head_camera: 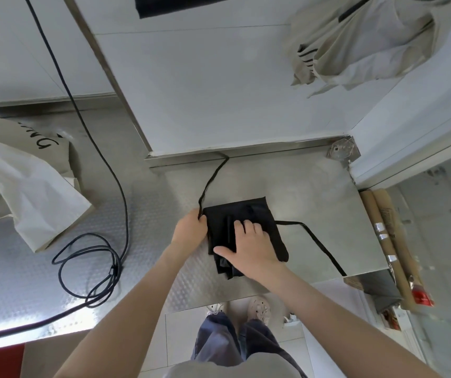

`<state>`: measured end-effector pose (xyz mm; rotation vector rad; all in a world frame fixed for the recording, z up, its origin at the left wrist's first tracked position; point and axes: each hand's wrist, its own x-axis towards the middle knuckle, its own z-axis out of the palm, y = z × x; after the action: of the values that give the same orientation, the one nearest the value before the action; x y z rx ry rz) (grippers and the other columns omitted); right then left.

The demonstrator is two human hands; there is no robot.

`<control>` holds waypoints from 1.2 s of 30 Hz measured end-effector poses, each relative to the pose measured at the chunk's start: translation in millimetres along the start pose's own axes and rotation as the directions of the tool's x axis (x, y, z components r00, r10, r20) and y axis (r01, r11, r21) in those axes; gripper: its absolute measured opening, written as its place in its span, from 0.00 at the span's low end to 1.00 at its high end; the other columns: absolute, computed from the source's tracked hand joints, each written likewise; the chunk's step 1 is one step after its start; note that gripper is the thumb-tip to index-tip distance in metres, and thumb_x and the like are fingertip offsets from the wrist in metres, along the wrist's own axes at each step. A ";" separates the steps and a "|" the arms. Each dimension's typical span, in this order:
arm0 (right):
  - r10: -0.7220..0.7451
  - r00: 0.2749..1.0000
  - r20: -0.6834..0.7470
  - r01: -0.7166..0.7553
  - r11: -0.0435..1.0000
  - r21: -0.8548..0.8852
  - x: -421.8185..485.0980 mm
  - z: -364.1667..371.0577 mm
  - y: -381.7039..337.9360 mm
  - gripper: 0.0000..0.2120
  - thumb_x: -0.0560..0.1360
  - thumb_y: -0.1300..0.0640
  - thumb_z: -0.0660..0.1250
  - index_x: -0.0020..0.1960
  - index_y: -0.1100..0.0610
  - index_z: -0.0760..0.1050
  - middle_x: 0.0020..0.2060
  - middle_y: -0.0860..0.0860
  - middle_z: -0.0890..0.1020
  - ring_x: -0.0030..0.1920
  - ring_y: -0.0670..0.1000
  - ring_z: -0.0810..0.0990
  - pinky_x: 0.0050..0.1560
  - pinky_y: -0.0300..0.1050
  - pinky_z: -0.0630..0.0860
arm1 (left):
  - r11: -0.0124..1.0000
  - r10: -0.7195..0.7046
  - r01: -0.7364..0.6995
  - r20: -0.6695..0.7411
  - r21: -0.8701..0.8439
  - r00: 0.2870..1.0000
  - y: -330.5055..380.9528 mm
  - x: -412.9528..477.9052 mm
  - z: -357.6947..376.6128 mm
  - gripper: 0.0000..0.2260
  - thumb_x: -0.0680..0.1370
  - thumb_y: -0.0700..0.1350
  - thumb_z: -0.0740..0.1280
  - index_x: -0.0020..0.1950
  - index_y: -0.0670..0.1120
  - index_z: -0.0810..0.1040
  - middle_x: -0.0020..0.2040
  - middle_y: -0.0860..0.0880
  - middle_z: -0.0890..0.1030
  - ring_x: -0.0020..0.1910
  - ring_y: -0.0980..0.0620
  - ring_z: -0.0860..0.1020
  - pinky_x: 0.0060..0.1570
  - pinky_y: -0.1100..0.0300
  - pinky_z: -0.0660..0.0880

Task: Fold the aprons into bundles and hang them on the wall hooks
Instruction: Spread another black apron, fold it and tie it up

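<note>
Black apron folded small on desk: right hand flat on it, left hand pinching strap. Not hung. Beige apron left of hands unfolded; wall apron hangs.

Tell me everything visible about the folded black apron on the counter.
The black fabric apron lies folded into a rough rectangular bundle on the steel counter. One thin black strap trails towards the back ledge, another rightwards to the front edge. The left hand pinches the first strap at the bundle's left corner; the right hand presses flat on top.
</note>
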<state>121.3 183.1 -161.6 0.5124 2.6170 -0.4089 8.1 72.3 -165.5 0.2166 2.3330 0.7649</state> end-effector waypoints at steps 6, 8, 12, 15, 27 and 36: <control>0.094 0.995 -0.038 -0.093 0.995 0.046 4.3 14.0 -12.8 0.46 0.72 0.37 0.64 0.76 0.61 0.46 0.75 0.59 0.56 0.76 0.59 0.51 0.75 0.60 0.50 | 0.982 0.060 0.001 0.318 -0.187 0.946 3.1 -8.8 -18.2 0.11 0.80 0.45 0.62 0.39 0.45 0.72 0.27 0.53 0.67 0.23 0.56 0.64 0.24 0.64 0.60; 0.090 0.995 -0.036 -0.088 0.995 0.048 0.4 16.5 -13.5 0.44 0.73 0.44 0.64 0.77 0.60 0.43 0.75 0.59 0.54 0.76 0.59 0.49 0.75 0.61 0.47 | 0.987 0.070 -0.007 0.394 -0.159 0.916 2.7 -9.9 -20.7 0.09 0.79 0.47 0.64 0.43 0.44 0.74 0.26 0.54 0.66 0.22 0.57 0.63 0.24 0.65 0.59; 0.060 0.998 -0.020 -0.059 0.995 0.079 -1.1 15.9 -7.7 0.40 0.76 0.57 0.62 0.77 0.58 0.39 0.77 0.56 0.52 0.77 0.56 0.48 0.75 0.59 0.47 | 0.999 0.032 -0.027 0.443 -0.019 0.896 0.0 -7.5 -25.7 0.08 0.79 0.44 0.63 0.44 0.42 0.75 0.27 0.50 0.68 0.26 0.53 0.65 0.26 0.63 0.60; 0.000 1.000 0.010 0.000 0.997 0.078 0.8 10.0 5.4 0.36 0.78 0.60 0.59 0.78 0.57 0.41 0.77 0.54 0.54 0.77 0.54 0.50 0.76 0.57 0.48 | 0.998 0.012 -0.036 0.366 0.060 0.931 -2.5 -4.3 -33.6 0.15 0.81 0.45 0.60 0.37 0.43 0.77 0.28 0.50 0.72 0.27 0.54 0.69 0.29 0.64 0.65; -0.156 0.985 0.077 0.142 0.977 0.162 -6.8 7.2 24.8 0.32 0.78 0.60 0.56 0.79 0.51 0.47 0.78 0.50 0.54 0.78 0.52 0.47 0.76 0.53 0.42 | 0.927 -0.148 0.250 0.337 -0.281 0.930 -7.2 7.3 -30.1 0.09 0.82 0.37 0.55 0.45 0.38 0.72 0.30 0.43 0.77 0.24 0.53 0.71 0.23 0.67 0.68; -0.211 0.963 0.170 0.206 0.978 0.045 -12.7 12.4 26.4 0.34 0.78 0.42 0.58 0.77 0.39 0.42 0.78 0.53 0.42 0.77 0.55 0.37 0.75 0.59 0.37 | 0.938 -0.151 0.139 -0.011 -0.318 0.989 -14.3 9.4 -35.6 0.22 0.83 0.46 0.53 0.34 0.42 0.75 0.29 0.47 0.79 0.32 0.47 0.77 0.39 0.57 0.76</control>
<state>147.3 198.4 -171.5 0.1985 2.5057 -0.5315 -21.3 47.2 -157.2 -0.1105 2.1897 1.0600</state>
